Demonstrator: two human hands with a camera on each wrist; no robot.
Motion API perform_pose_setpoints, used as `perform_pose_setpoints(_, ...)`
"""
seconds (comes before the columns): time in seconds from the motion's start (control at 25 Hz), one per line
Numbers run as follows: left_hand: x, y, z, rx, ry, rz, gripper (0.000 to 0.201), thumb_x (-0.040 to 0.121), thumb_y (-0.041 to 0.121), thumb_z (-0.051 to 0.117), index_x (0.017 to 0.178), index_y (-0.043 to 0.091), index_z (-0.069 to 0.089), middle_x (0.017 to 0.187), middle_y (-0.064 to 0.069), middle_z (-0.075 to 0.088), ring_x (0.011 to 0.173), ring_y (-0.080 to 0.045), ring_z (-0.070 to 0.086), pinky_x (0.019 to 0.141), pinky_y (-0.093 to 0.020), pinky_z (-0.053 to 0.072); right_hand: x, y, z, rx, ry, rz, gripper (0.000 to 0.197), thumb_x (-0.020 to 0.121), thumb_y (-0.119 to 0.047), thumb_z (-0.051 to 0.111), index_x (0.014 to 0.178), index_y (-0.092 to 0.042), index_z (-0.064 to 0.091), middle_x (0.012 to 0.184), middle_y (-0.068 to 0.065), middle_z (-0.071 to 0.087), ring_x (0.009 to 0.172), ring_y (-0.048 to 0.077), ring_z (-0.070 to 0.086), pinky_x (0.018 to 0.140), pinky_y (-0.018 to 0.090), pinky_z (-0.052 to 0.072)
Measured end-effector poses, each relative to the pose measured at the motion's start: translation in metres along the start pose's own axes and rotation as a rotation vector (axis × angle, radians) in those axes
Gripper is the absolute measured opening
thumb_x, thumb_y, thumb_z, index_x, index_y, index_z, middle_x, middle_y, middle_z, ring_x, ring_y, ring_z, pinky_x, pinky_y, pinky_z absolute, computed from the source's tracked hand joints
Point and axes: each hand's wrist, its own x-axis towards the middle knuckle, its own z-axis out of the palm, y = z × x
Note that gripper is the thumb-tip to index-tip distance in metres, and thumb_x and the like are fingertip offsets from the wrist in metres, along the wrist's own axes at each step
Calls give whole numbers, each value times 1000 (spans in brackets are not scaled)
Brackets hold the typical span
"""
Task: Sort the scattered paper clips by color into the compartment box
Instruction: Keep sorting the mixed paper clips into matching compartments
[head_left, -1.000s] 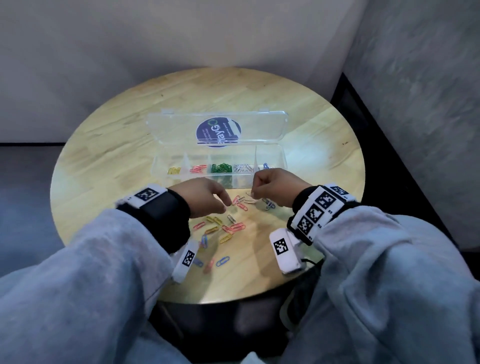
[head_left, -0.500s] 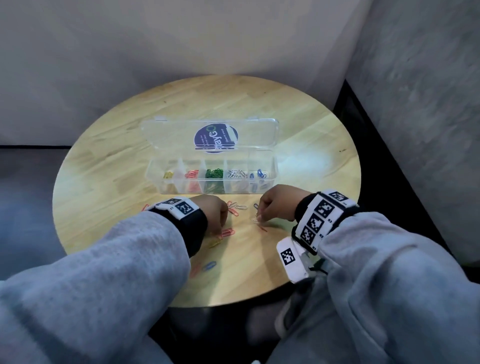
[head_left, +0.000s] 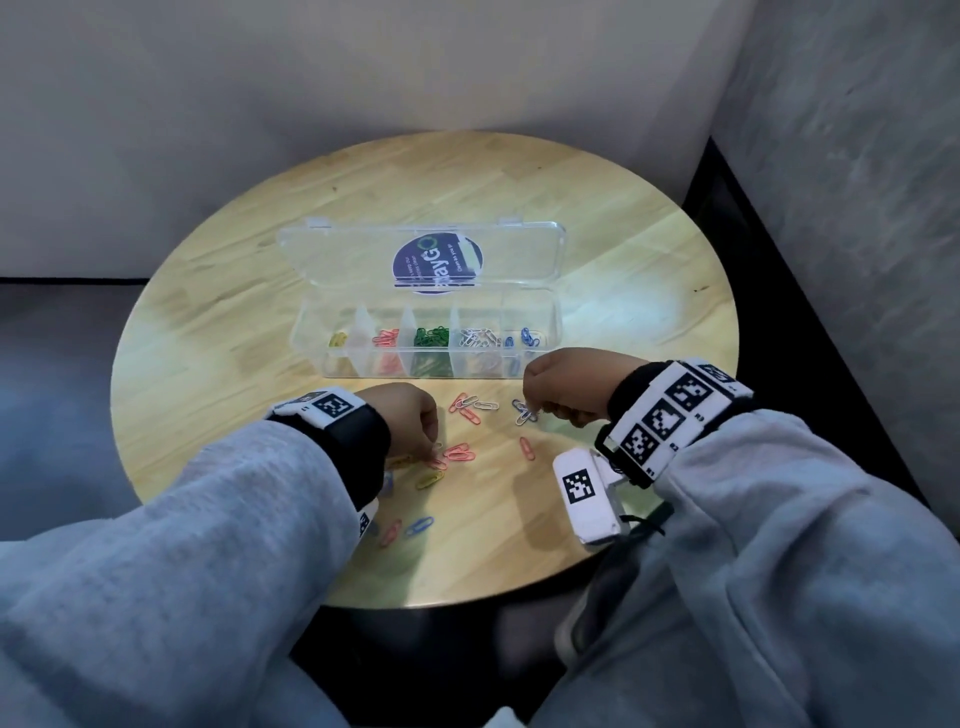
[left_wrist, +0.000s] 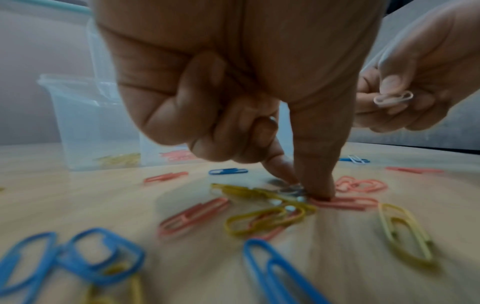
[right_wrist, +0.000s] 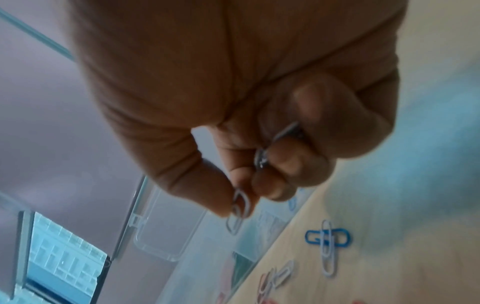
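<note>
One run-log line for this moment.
left hand: fingertips on table clips | right hand: pinches white clip | box: open, partly sorted

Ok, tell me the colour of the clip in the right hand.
White; the clip in the right hand shows best in the left wrist view.

Round wood table (head_left: 208, 322) w/ open compartment box (head_left: 555, 317), scattered paper clips (head_left: 460, 453).

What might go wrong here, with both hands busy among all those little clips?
The right hand pinches white clips loosely at its fingertips; one may drop before reaching the compartment box. The left hand presses fingers into a tangle of yellow clips and pink clips, so it may lift mixed colours. A sleeve lies close to the blue clips and might sweep them off the table.
</note>
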Motion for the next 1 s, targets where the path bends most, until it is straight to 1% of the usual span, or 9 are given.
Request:
perform_pose_setpoints(0.12, -3, 1, 1, -10, -30, -21, 17, 80, 32, 70, 74, 25, 56, 67, 12, 51, 75, -12, 50, 51, -19, 32, 2, 2, -1, 121, -13, 27, 17, 78, -6, 45, 62, -10, 48, 81, 16, 50, 62, 22, 35, 51, 28, 26)
perform_pose_setpoints(0.28, -8, -7, -2, -135, -101, -54, 21, 80, 28, 67, 64, 22, 54, 64, 7, 54, 67, -13, 50, 54, -20, 34, 4, 7, -1, 218, -12, 22, 22, 85, 1, 43, 65, -10, 43, 76, 13, 59, 58, 20, 42, 50, 25, 30)
perform_pose_setpoints(0.4, -13, -9, -10, -661, -137, -78, 20, 82, 13, 59, 63, 17, 52, 62, -2, 48, 50, -15, 37, 48, -20, 28, 2, 7, 1, 265, -4, -4, 22, 86, 6, 44, 72, -11, 48, 70, 9, 57, 55, 15, 47, 46, 20, 36)
perform_pose_setpoints(0.52, -19, -4, -16, -1172, -149, -108, 24, 86, 2, 42, 64, 12, 42, 60, -3, 48, 42, -10, 38, 37, -14, 25, 0, 6, 2, 279, -32, -2, 28, 87, 6, 40, 77, -9, 61, 66, 8, 53, 53, 14, 46, 40, 16, 37)
perform_pose_setpoints(0.68, -22, 0, -20, -1509, -225, -83, 24, 81, -1, 32, 65, 16, 35, 54, -3, 50, 36, -9, 40, 31, -9, 25, 0, 7, 4, 252, -27, 43, 21, 89, -2, 44, 72, -10, 54, 68, 6, 50, 53, 15, 44, 41, 17, 36)
perform_pose_setpoints(0.76, -20, 5, -20, -1465, -195, -97, 23, 81, 0, 35, 65, 16, 37, 56, -2, 49, 36, -9, 37, 33, -9, 21, -1, 8, 3, 81, 4, 28, 21, 90, -15, 54, 69, -15, 48, 64, 3, 48, 52, 15, 42, 45, 21, 35)
perform_pose_setpoints(0.84, -16, 11, -18, -1229, -85, -86, 25, 83, 3, 44, 63, 18, 38, 58, -1, 46, 39, -9, 33, 36, -11, 18, 0, 11, 2, -209, 63, -5, 28, 86, -27, 63, 66, -19, 45, 62, -3, 47, 53, 11, 41, 48, 21, 33)
perform_pose_setpoints(0.92, -11, 18, -16, -1044, 6, -42, 30, 85, 8, 55, 63, 20, 39, 57, 1, 45, 41, -9, 30, 40, -15, 17, 2, 12, 5, -329, 110, -39, 26, 83, -26, 67, 68, -19, 47, 64, -6, 46, 56, 7, 40, 50, 22, 31)
perform_pose_setpoints(1.0, -6, 22, -13, -1031, 25, -23, 29, 87, 12, 58, 66, 20, 40, 56, 1, 44, 41, -9, 28, 43, -17, 17, 6, 13, 8, -310, 134, -82, 14, 82, -21, 68, 78, -20, 55, 67, -9, 47, 59, 6, 43, 52, 22, 33)
